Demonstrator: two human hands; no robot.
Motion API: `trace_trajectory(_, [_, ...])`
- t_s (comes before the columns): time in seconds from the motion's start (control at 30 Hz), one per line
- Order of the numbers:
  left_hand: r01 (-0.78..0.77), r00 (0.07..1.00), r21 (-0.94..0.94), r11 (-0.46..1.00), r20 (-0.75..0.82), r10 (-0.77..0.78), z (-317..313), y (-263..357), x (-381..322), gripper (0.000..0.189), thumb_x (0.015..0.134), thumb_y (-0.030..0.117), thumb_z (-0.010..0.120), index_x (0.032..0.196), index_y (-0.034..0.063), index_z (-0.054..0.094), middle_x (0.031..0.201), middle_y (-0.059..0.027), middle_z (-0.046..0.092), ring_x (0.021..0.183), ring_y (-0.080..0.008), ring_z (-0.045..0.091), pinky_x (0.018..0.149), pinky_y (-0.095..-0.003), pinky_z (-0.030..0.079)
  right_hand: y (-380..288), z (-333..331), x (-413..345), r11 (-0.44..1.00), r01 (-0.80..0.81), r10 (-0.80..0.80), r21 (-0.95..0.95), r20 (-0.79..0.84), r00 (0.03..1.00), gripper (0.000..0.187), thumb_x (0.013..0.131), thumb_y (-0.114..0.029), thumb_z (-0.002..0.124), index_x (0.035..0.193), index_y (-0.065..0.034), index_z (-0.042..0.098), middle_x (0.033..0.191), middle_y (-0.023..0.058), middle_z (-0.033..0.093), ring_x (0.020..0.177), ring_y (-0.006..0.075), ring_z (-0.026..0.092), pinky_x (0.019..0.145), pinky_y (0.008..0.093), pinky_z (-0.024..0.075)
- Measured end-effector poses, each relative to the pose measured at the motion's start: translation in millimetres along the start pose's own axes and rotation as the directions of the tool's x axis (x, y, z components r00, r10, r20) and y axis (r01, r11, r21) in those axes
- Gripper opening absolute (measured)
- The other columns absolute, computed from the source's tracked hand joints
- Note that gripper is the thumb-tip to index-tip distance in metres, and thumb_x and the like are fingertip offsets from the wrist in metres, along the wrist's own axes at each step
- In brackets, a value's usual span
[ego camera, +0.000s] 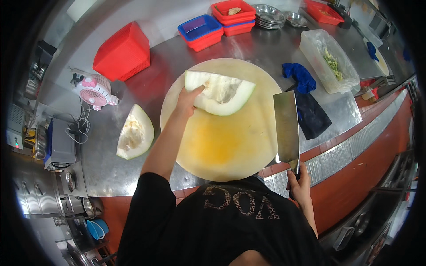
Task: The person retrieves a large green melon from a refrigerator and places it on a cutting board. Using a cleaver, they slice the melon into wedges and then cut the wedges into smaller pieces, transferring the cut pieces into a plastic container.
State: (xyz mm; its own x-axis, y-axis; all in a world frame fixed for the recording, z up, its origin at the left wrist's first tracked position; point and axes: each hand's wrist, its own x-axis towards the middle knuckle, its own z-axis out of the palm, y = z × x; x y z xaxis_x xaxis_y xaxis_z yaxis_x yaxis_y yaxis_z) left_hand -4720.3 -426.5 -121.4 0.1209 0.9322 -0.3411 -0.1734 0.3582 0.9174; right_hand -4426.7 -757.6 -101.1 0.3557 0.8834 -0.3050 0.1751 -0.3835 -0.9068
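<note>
A thick wedge of winter melon [224,96], pale green skinned with a hollowed white core, lies on a round cutting board [219,139]. My left hand [190,99] grips the wedge at its left end, thumb over the cut flesh. In my right hand [300,184] is the handle of a Chinese cleaver [287,126]. Its broad blade points away from me over the board's right edge, apart from the melon. A second melon piece [135,133] rests on the steel table to the left of the board. An orange stain marks the board's near half.
Beyond the board stand a red basket [124,51], stacked blue and red baskets [200,31] and metal plates [269,16]. A pink fan [94,94] is at left. Blue cloth [301,76], a dark cloth [311,114] and a plastic bin with greens [329,61] lie right.
</note>
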Motion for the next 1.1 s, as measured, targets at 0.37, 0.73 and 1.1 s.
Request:
trace_trajectory(0.37, [-0.371, 0.919, 0.007, 0.929, -0.139, 0.368, 18.4, -11.2, -57.6, 0.055, 0.075, -0.001, 0.073, 0.123, -0.0035, 0.048, 0.117, -0.0128, 0.056, 0.105, -0.0201, 0.058, 0.089, -0.0338, 0.049, -1.5, 7.7, 46.9, 0.996, -0.008, -0.002, 0.092, 0.105, 0.994, 0.024, 0.093, -0.007, 0.052, 0.116, 0.0007, 0.047, 0.061, -0.0002, 0.048, 0.045, 0.0088, 0.047, 0.041, 0.0234, 0.0391])
trace_trajectory(0.73, [-0.477, 0.289, 0.719, -0.505, 0.671, 0.683, 42.5, 52.2, -110.1, 0.056, 0.069, 0.000, 0.061, 0.123, 0.0160, 0.060, 0.121, -0.0086, 0.057, 0.111, -0.0259, 0.055, 0.090, -0.0406, 0.045, -5.0, 11.0, 59.5, 0.976, -0.012, -0.020, 0.216, 0.146, 0.989, 0.024, 0.093, -0.007, 0.053, 0.114, 0.0015, 0.048, 0.064, -0.0004, 0.049, 0.047, 0.0073, 0.046, 0.042, 0.0233, 0.0393])
trace_trajectory(1.1, [-0.771, 0.431, 0.551, -0.320, 0.821, 0.375, 44.4, 9.4, -158.9, 0.047, 0.073, 0.012, 0.065, 0.120, 0.0126, 0.059, 0.128, -0.0126, 0.051, 0.118, -0.0294, 0.048, 0.097, -0.0451, 0.038, -13.1, 11.2, 65.9, 0.997, 0.052, -0.060, 0.065, 0.128, 0.990, 0.030, 0.091, -0.006, 0.055, 0.119, 0.0016, 0.049, 0.063, 0.0002, 0.052, 0.045, 0.0075, 0.047, 0.041, 0.0240, 0.0380])
